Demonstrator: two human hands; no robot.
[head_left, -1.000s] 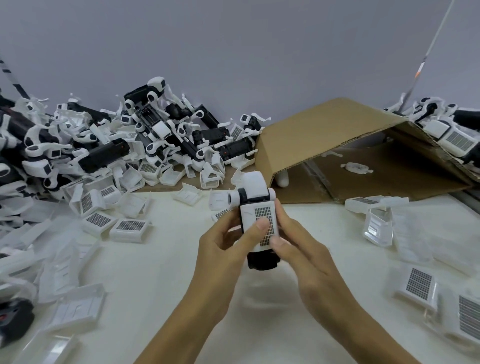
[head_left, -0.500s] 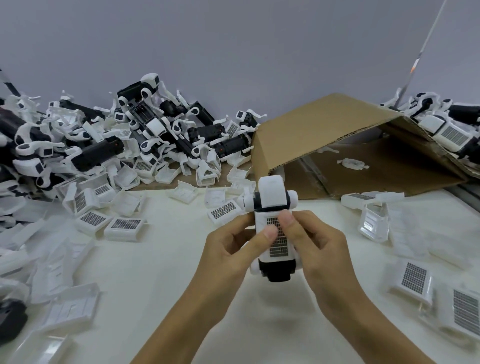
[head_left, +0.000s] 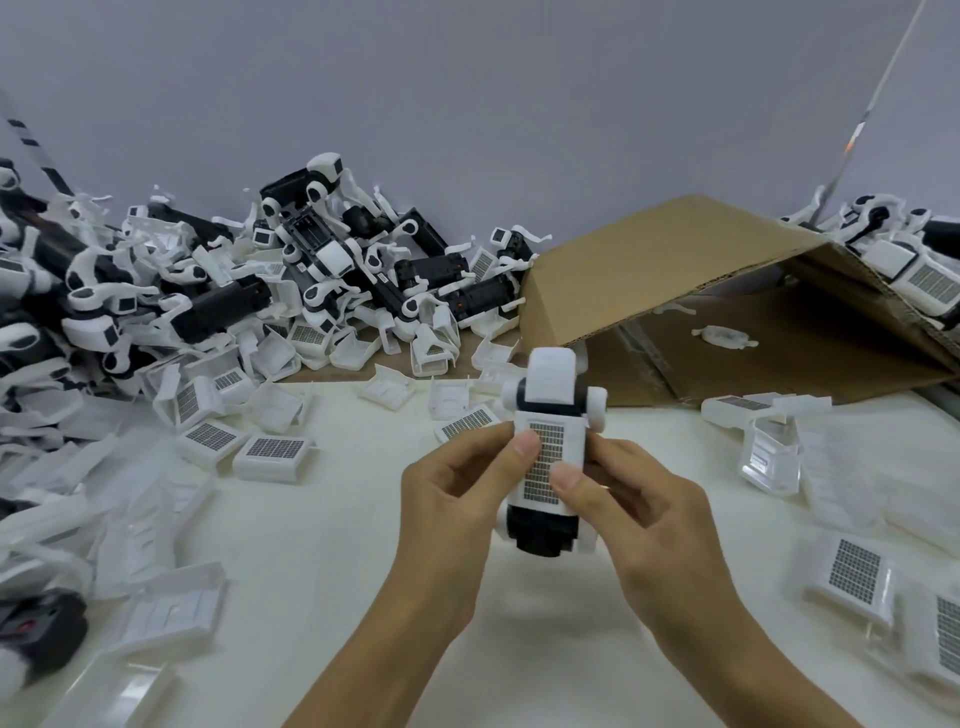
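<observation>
Single view, head-worn, wide-angle. Faces forward and down across the table (head_left: 337, 545). Sits close above the left hand (head_left: 447, 499) and right hand (head_left: 639, 514), near centre. Wall (head_left: 467, 78) fills the far side.

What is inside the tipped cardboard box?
One small white plastic part lies in the cardboard box, a thin white strip behind it. The top flap hides the far back.

Bare left hand (head_left: 452, 499) and bare right hand (head_left: 644, 514), short plain thumbnails (head_left: 527, 443), bare forearms (head_left: 395, 649) behind each wrist.
</observation>
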